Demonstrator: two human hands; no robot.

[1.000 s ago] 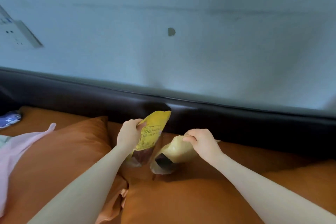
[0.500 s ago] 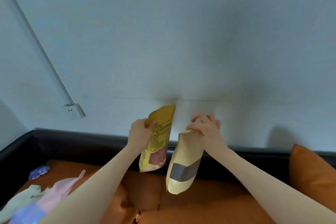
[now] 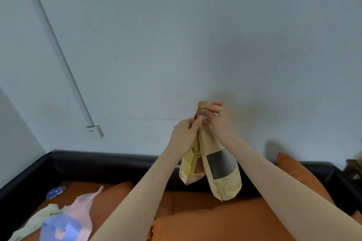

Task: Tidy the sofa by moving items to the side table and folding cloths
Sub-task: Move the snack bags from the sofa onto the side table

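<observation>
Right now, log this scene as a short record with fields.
left hand: left hand grips the top of the yellow snack pouch
right hand: right hand grips the top of the beige paper pouch
pouches: held up together, side by side, above the orange sofa cushion
cloths: pink cloth, pale green cloth and blue cloth heaped unfolded at left
wall: socket

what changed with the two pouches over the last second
Both were lifted off the sofa cushions and brought together: the yellow pouch in the left hand now lies against the tan pouch in the right hand, tops bunched together. Each hand keeps its grip; the cloths stay on the sofa.
</observation>
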